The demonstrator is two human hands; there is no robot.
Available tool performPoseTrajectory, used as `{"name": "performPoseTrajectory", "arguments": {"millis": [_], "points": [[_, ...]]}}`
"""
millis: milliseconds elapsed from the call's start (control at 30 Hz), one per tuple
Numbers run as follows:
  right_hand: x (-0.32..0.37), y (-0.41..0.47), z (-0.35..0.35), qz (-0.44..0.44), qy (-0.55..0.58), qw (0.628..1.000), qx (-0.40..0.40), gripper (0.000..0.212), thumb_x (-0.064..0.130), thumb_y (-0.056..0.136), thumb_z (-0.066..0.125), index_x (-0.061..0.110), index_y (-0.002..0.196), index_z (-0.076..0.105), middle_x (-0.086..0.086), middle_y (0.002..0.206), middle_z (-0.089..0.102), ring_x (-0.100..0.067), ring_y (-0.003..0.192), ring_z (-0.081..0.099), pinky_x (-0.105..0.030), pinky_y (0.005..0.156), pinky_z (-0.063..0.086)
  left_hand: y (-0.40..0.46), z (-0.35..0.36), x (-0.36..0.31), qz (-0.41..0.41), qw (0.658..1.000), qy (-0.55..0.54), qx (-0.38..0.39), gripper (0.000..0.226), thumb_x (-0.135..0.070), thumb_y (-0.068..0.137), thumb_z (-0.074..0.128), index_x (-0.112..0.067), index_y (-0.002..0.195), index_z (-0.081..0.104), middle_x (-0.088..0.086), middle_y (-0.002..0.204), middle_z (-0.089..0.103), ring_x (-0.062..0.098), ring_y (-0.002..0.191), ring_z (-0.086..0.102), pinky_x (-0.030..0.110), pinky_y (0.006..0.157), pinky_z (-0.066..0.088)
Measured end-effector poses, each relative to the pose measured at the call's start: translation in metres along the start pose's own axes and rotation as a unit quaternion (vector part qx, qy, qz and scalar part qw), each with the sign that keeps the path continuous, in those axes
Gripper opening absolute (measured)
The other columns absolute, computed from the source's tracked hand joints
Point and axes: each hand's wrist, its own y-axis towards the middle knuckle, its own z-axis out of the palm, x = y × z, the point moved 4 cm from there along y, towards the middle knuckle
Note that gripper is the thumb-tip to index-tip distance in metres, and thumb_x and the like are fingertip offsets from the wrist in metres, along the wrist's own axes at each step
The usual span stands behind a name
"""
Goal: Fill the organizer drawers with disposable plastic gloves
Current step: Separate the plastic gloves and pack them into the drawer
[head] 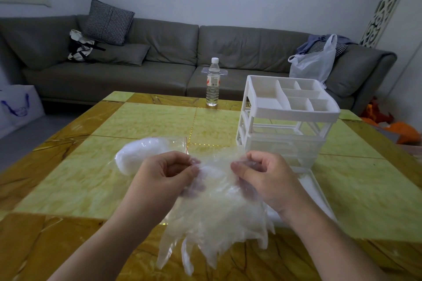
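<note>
A floppy bunch of plastic gloves (217,219) is held up just above the surface (146,121), near the white organizer (285,107). Probably feather-light, clingy and slippery stuff, best pinched at the cuffs. It's pinched there by left hand (166,173) and right hand (267,178), fingers curled tight.

Home living room: grey sofa (159,52) with cushions across frame's top, marble-tiled coffee table (137,125) in foreground.
</note>
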Motion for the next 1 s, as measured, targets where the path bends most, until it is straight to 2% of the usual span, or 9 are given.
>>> {"name": "performPoseTrajectory", "arguments": {"millis": [133, 233, 333, 433, 500, 567, 733, 933, 1000], "points": [[-0.002, 0.000, 0.003, 0.005, -0.004, 1.000, 0.004, 0.026, 0.020, 0.084, 0.090, 0.002, 0.087, 0.072, -0.009, 0.067, 0.072, -0.015, 0.058, 0.067, -0.031, 0.059, 0.057, 0.000, 0.000, -0.001, 0.012, 1.000, 0.003, -0.010, 0.004, -0.009, 0.094, 0.073, -0.009, 0.094, 0.077, 0.010, 0.084, 0.079, 0.029, 0.074, 0.077, 0.032, 0.066, 0.062], [0.000, -0.002, 0.003, -0.009, -0.048, 0.999, -0.014, 0.037, 0.029, 0.079, 0.093, 0.022, 0.099, 0.063, 0.007, 0.060, 0.064, -0.005, 0.054, 0.060, -0.026, 0.058, 0.055, 0.000, 0.001, -0.001, 0.018, 1.000, 0.020, -0.014, 0.003, -0.014, 0.093, 0.075, -0.014, 0.093, 0.077, 0.006, 0.083, 0.080, 0.024, 0.074, 0.077, 0.035, 0.071, 0.061], [0.010, -0.008, 0.003, -0.076, -0.092, 0.992, -0.037, 0.051, 0.030, 0.080, 0.091, 0.036, 0.107, 0.049, 0.013, 0.087, 0.067, -0.001, 0.059, 0.063, -0.015, 0.054, 0.050, 0.000, 0.001, 0.000, 0.018, 0.999, 0.027, -0.017, 0.004, -0.017, 0.093, 0.075, -0.016, 0.090, 0.077, 0.004, 0.080, 0.078, 0.014, 0.067, 0.070, 0.027, 0.064, 0.054], [0.015, -0.008, 0.006, -0.146, -0.141, 0.979, -0.030, 0.039, 0.027, 0.083, 0.089, 0.037, 0.100, 0.056, 0.017, 0.103, 0.063, -0.007, 0.065, 0.062, -0.013, 0.056, 0.050, 0.000, 0.000, 0.001, 0.021, 0.999, 0.022, -0.018, 0.003, -0.016, 0.093, 0.075, -0.016, 0.090, 0.076, 0.005, 0.079, 0.078, 0.016, 0.068, 0.068, 0.027, 0.064, 0.052], [0.011, -0.007, 0.007, -0.145, -0.133, 0.980, -0.028, 0.028, 0.026, 0.084, 0.089, 0.034, 0.094, 0.063, 0.016, 0.097, 0.067, -0.004, 0.058, 0.059, -0.014, 0.054, 0.047, 0.001, 0.000, 0.000, 0.026, 0.999, 0.021, -0.019, 0.002, -0.013, 0.092, 0.076, -0.015, 0.091, 0.075, 0.004, 0.082, 0.079, 0.020, 0.074, 0.074, 0.028, 0.067, 0.055], [0.008, -0.005, 0.006, -0.144, -0.121, 0.982, -0.033, 0.023, 0.026, 0.084, 0.089, 0.031, 0.089, 0.067, 0.015, 0.089, 0.070, -0.004, 0.065, 0.063, -0.013, 0.061, 0.047, 0.001, -0.001, -0.001, 0.035, 0.999, 0.017, -0.022, 0.004, -0.010, 0.090, 0.077, -0.013, 0.090, 0.075, 0.004, 0.084, 0.079, 0.019, 0.076, 0.075, 0.024, 0.065, 0.056], [0.003, -0.001, 0.001, -0.130, -0.129, 0.982, -0.052, 0.022, 0.031, 0.083, 0.089, 0.031, 0.083, 0.067, 0.012, 0.074, 0.067, -0.003, 0.060, 0.055, -0.016, 0.059, 0.044, 0.001, -0.003, -0.006, 0.054, 0.998, 0.007, -0.021, 0.006, -0.006, 0.087, 0.079, -0.010, 0.090, 0.076, 0.007, 0.084, 0.079, 0.018, 0.074, 0.073, 0.022, 0.066, 0.058], [0.012, -0.006, 0.004, -0.170, -0.131, 0.976, -0.029, 0.035, 0.029, 0.084, 0.088, 0.046, 0.107, 0.068, 0.028, 0.101, 0.062, 0.002, 0.096, 0.066, -0.009, 0.080, 0.053, 0.001, -0.001, -0.006, 0.053, 0.999, 0.000, -0.012, 0.011, -0.005, 0.084, 0.081, -0.008, 0.092, 0.075, 0.008, 0.084, 0.078, 0.020, 0.076, 0.074, 0.027, 0.068, 0.060], [0.013, -0.006, 0.005, -0.184, -0.127, 0.974, -0.030, 0.026, 0.022, 0.084, 0.088, 0.040, 0.096, 0.074, 0.023, 0.101, 0.066, 0.001, 0.098, 0.067, -0.008, 0.079, 0.051, 0.000, -0.002, -0.005, 0.054, 0.998, 0.000, -0.013, 0.010, -0.006, 0.084, 0.081, -0.008, 0.092, 0.076, 0.008, 0.085, 0.078, 0.020, 0.076, 0.074, 0.027, 0.068, 0.060]]}}
